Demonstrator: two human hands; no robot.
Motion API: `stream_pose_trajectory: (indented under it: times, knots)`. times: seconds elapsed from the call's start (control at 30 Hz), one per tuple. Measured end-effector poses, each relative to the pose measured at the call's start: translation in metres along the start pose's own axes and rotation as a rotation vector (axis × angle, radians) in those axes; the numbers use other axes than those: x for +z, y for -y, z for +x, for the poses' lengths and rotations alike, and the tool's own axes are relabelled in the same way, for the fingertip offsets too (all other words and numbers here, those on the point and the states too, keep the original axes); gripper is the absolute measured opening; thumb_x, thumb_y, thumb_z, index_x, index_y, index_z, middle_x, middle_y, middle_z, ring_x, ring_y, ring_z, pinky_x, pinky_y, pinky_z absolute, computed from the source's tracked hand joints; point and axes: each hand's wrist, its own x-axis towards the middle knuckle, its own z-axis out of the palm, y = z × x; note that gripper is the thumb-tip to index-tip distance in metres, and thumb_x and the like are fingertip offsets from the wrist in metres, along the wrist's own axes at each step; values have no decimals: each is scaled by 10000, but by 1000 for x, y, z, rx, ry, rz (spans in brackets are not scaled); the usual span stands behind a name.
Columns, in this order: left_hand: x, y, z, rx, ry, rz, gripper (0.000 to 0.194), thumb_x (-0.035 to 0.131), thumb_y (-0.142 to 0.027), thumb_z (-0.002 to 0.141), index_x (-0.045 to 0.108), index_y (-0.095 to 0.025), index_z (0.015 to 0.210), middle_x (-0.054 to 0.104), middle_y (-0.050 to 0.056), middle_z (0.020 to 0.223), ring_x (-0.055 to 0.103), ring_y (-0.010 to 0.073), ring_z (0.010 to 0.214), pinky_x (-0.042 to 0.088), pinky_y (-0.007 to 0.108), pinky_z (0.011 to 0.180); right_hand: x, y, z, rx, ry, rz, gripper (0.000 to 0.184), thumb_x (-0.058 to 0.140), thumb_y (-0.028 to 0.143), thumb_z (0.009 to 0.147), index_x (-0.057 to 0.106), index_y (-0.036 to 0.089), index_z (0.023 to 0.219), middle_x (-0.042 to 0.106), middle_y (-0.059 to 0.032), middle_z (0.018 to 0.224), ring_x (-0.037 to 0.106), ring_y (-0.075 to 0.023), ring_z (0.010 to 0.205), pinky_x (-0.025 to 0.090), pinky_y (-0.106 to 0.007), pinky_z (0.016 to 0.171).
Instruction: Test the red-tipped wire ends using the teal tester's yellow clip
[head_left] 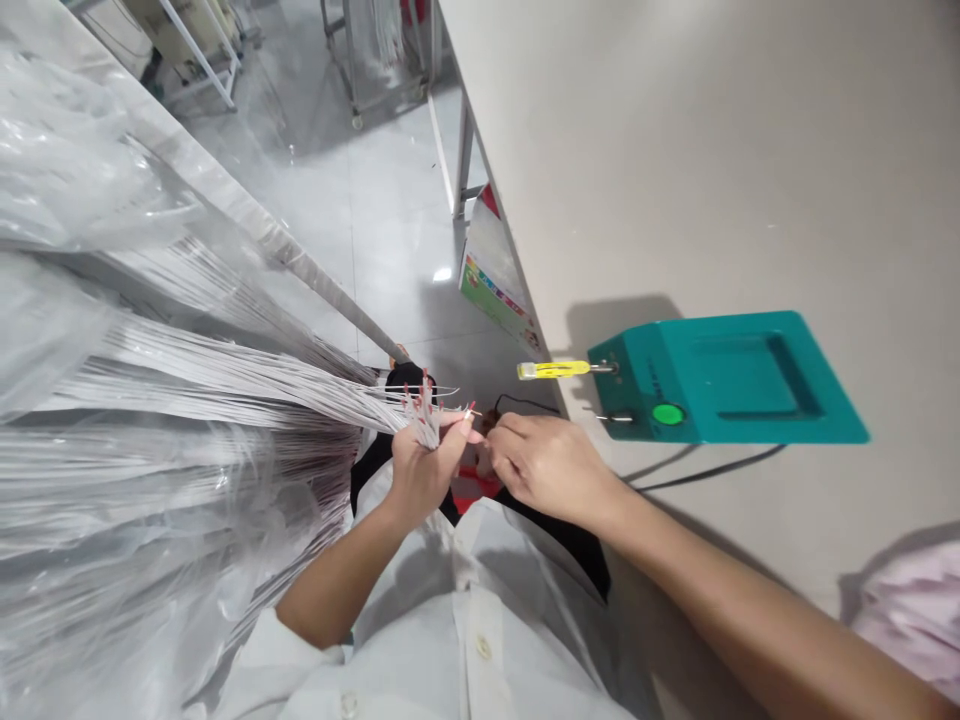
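Note:
My left hand (424, 465) is closed round the end of a bundle of thin white wires (300, 375), whose tips are red. One wire tip stands out between its thumb and forefinger. Close beside it, my right hand (540, 460) has its fingers curled together near that tip; what they pinch, if anything, is hidden. To the right on the table sits a teal device (731, 380) with a green round button (667, 413). A yellow-handled clip (555, 370) sticks out from its front, with a metal prong below.
More white wires under clear plastic (67, 170) hang over a rail (300, 250) on the left. The pale table (712, 170) spans the right, with pink cloth (911, 610) at its lower edge. A printed box (495, 275) stands beneath; black cables trail from the device.

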Motion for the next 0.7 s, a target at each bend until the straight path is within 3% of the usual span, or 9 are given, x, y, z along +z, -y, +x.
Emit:
stream_pose_trajectory:
  times: [0.17,0.23,0.3,0.37,0.57,0.7]
  knots:
    - [-3,-2,1,25,73,-17,215,572,-323,766,673,-136,729,626,6,599,412,64,414,329,215,437,-8,1,7,328,-158,469,190,465,263,879,638,187,861,650,-46,771,599,-128,674,460,-237,594]
    - [-1,-4,0,27,98,0,197,578,-309,756,660,-141,694,593,-15,559,401,62,413,331,213,449,-11,2,10,347,-152,617,168,515,290,860,645,189,897,658,-49,800,613,-130,694,486,-239,608]
    - [1,-4,0,19,137,23,187,583,-290,746,643,-145,644,513,-43,486,386,63,419,333,210,468,-12,4,11,323,-108,671,171,508,262,863,653,189,810,652,-37,764,610,-116,668,484,-224,600]
    - [3,-2,0,12,163,60,162,587,-268,731,639,-150,632,451,-57,448,393,73,438,339,210,487,-12,4,11,261,-83,573,240,465,207,873,638,182,709,641,-32,726,597,-106,645,464,-214,588]
    - [11,3,2,60,66,193,124,572,-234,704,606,-163,608,469,-42,466,475,112,517,376,222,545,-12,2,5,-49,-134,-141,254,440,172,856,637,144,698,613,-61,665,539,-149,628,388,-277,596]
    - [18,-1,2,58,55,175,165,570,-241,706,560,-162,562,457,-46,460,441,98,489,363,215,524,-15,-4,4,-159,-135,-302,215,472,155,836,617,144,677,576,-48,623,471,-155,571,331,-301,570]
